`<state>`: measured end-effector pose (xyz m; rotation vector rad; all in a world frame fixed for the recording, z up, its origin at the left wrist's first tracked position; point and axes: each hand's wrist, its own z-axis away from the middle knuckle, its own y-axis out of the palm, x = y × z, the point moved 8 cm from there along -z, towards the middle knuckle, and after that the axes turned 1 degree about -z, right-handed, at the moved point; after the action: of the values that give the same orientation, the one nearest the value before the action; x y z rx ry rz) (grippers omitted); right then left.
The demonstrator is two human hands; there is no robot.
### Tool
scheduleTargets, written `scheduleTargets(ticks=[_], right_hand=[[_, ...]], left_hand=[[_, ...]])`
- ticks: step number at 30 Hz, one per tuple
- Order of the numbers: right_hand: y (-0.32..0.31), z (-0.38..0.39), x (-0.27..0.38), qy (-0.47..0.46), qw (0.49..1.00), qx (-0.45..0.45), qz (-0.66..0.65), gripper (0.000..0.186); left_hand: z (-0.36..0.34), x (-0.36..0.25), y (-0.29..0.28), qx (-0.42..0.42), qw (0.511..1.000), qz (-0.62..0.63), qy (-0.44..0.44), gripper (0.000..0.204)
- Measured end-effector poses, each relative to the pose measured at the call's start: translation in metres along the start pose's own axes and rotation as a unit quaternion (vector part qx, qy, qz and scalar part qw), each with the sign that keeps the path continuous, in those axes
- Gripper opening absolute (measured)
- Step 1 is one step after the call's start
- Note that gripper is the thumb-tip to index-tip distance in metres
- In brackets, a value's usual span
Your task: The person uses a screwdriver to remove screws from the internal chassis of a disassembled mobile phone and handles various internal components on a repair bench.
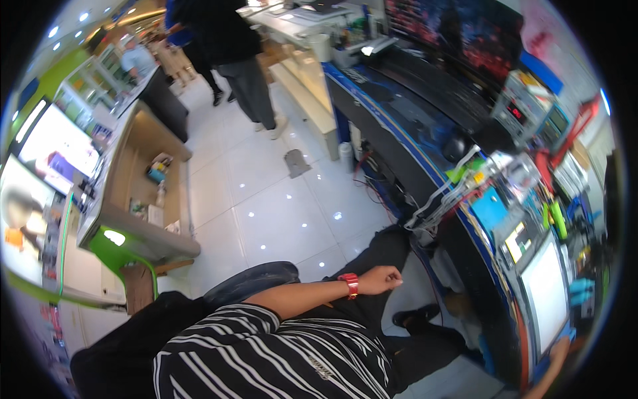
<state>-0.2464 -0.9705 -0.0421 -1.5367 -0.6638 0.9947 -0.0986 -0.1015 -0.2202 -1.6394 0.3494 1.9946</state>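
My left hand [382, 279] hangs over my thigh, with a red watch [350, 285] on its wrist. Its fingers are curled in loosely, and nothing shows in them. At the lower right, my right hand [560, 351] reaches to the near end of a flat panel with a bright white face [546, 292] on the workbench. Its fingers are small and blurred there, so whether they grip the panel's edge is unclear. Above the panel lie a small device with a lit screen [517, 242] and a light-blue sheet [490, 208].
The bench also bears a keyboard [432, 83], a black mouse [457, 147], a monitor [458, 33], a meter with red digits [517, 110] and green-handled tools [557, 219]. Cables [432, 209] hang off its edge. A wooden counter [143, 179] stands left; a person in dark clothes [232, 66] stands ahead.
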Motion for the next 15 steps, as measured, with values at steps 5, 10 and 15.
scheduleTargets(ticks=[5, 10, 15], right_hand=[[-0.016, -0.010, 0.056, 0.013, 1.000, 0.003, -0.004, 0.036], [-0.103, 0.027, 0.157, 0.046, 0.998, 0.051, 0.007, 0.023], [-0.129, 0.057, 0.158, 0.062, 0.994, 0.089, 0.011, 0.031]], left_hand=[[0.002, 0.024, -0.008, -0.025, 0.999, 0.030, -0.038, 0.026], [0.003, 0.023, -0.006, -0.002, 0.996, 0.056, -0.066, 0.024], [-0.001, 0.023, -0.005, 0.013, 0.994, 0.095, -0.058, 0.022]])
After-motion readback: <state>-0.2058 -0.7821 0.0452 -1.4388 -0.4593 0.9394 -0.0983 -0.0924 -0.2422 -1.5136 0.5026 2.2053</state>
